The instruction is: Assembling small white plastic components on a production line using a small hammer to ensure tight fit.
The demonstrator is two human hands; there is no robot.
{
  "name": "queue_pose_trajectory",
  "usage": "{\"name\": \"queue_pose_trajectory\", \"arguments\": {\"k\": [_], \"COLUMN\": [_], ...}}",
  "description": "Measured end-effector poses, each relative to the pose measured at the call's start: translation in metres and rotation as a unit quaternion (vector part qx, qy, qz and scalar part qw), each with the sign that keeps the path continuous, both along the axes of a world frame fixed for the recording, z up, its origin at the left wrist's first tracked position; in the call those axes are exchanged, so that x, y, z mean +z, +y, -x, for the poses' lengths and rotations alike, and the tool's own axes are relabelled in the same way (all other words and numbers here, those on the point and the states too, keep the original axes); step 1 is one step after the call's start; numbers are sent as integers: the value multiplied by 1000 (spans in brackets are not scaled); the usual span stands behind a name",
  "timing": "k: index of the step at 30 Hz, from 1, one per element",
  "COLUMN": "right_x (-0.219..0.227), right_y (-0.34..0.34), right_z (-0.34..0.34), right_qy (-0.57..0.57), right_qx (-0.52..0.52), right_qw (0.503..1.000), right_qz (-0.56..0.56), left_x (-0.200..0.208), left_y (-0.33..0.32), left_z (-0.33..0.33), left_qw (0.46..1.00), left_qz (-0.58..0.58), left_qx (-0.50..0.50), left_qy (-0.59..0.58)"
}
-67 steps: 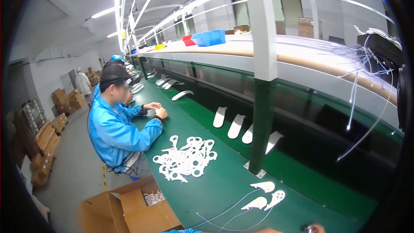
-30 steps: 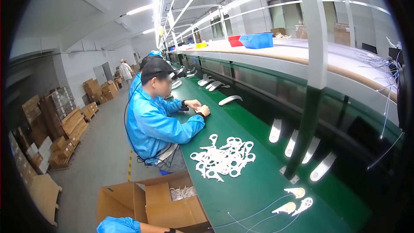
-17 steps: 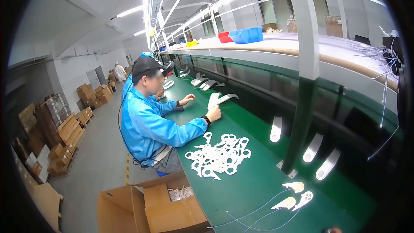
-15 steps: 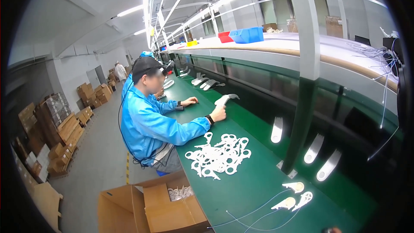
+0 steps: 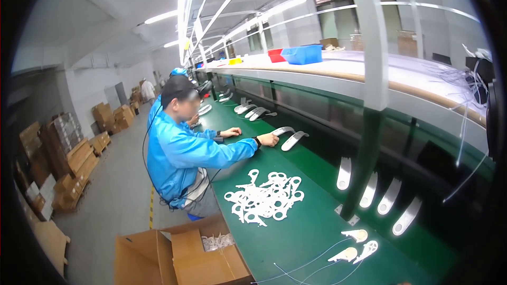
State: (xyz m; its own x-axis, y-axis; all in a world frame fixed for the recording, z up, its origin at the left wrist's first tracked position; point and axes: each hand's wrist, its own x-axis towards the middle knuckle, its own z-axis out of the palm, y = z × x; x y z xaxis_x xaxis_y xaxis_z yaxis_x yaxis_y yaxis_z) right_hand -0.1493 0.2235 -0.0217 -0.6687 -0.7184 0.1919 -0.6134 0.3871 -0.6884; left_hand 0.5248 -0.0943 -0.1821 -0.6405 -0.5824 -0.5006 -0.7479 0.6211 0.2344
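Neither of my hands shows in the head view. Nearest to me on the green work surface (image 5: pixel 311 221) lie a white lever-like part with a round beige disc (image 5: pixel 358 235), a second such part (image 5: pixel 344 255) and a white part with a spoked wheel (image 5: pixel 366 252). Thin cables (image 5: pixel 303 258) trail from them to the left. Further up lies a heap of flat white ringed pieces (image 5: pixel 266 195). Several long white curved covers (image 5: pixel 389 196) rest in a row by the post. Beyond the heap, a co-worker's hand (image 5: pixel 268 139) touches another curved cover (image 5: pixel 283 131).
A co-worker in a blue jacket (image 5: pixel 195 148) sits at the left edge. An open cardboard box (image 5: pixel 211 266) with white pieces stands below that edge. A metal post (image 5: pixel 374 63) rises from the surface. The shelf above (image 5: pixel 338 74) carries blue (image 5: pixel 302 54) and red (image 5: pixel 275 55) bins.
The co-worker has lowered a raised curved cover to the surface, beside another one. One more cover shows beside the post. My view has shifted slightly, and a sliver at the bottom edge has almost gone.
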Motion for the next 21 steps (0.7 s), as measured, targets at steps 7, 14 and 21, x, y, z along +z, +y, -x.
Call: {"name": "queue_pose_trajectory", "arguments": {"k": [7, 14, 21], "right_x": [-40, -33, -39], "right_y": [1, 9, 25], "right_z": [39, 47, 26], "right_qy": [99, 41, 25], "right_qx": [11, -40, -11], "right_qw": [994, 997, 997], "right_qz": [47, 49, 70], "left_x": [158, 263, 221], "left_y": [-167, -327, -415], "left_z": [-54, 26, 198], "left_qw": [964, 876, 764], "left_qz": [124, 249, 328], "left_qx": [-196, -384, -555], "left_qy": [-127, -150, -35]}}
